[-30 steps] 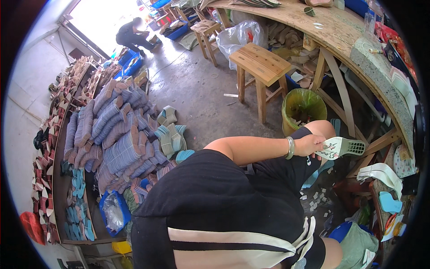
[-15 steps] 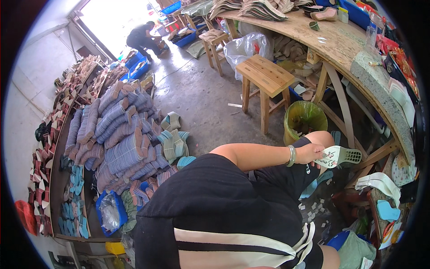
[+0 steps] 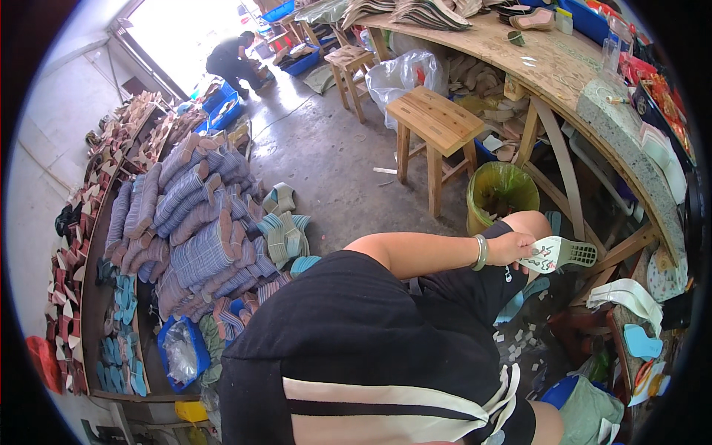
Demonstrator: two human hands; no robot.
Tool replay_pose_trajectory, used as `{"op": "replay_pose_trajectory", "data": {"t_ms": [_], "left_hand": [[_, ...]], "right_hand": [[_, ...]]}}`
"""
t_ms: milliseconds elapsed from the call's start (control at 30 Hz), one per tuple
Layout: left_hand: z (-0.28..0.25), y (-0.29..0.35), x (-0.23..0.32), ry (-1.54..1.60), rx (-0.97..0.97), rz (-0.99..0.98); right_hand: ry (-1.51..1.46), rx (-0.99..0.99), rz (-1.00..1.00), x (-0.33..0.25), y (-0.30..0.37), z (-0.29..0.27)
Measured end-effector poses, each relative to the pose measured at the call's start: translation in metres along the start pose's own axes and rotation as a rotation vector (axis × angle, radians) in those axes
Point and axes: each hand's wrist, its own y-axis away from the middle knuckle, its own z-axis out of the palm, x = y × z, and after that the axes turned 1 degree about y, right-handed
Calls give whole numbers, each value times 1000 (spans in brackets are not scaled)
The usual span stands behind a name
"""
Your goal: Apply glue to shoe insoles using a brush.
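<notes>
My left hand point(image 3: 510, 249), with a pale bangle at the wrist, reaches out over my thigh. Its fingers are closed on one end of a white insole point(image 3: 545, 256). Dark handwriting marks the white face, and the far end is grey with a grid of small squares. The insole is held in the air beyond my knee, above the litter-strewn floor. My right hand does not show; only a sliver of skin appears at the bottom edge.
A yellow-lined bin point(image 3: 504, 194) and wooden stool point(image 3: 434, 119) stand ahead. A long workbench point(image 3: 512, 55) curves along the right. Stacked striped insoles point(image 3: 200, 222) fill the left. A small table point(image 3: 621, 348) holds a blue sole piece point(image 3: 641, 342). Another person point(image 3: 233, 63) bends near the doorway.
My left hand keeps its hold on the insole, which has shifted slightly upward and left in the picture. The whole view has moved a little as well.
</notes>
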Motion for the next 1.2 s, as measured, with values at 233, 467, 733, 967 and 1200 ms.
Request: {"op": "replay_pose_trajectory", "data": {"t_ms": [233, 467, 733, 967, 1200], "left_hand": [[-2, -1, -1, 5, -5, -4], [1, -5, 7, 39, -51, -17], [81, -33, 8, 293, -433, -246], [227, -63, 1, 198, -784, -421], [299, -38, -16, 277, -866, -450]], "right_hand": [[25, 46, 40, 23, 1, -21], [88, 109, 109, 89, -3, -66], [-2, 205, 340, 109, 50, -119], [127, 460, 374, 50, 89, -137], [228, 319, 432, 23, 104, -158]]}}
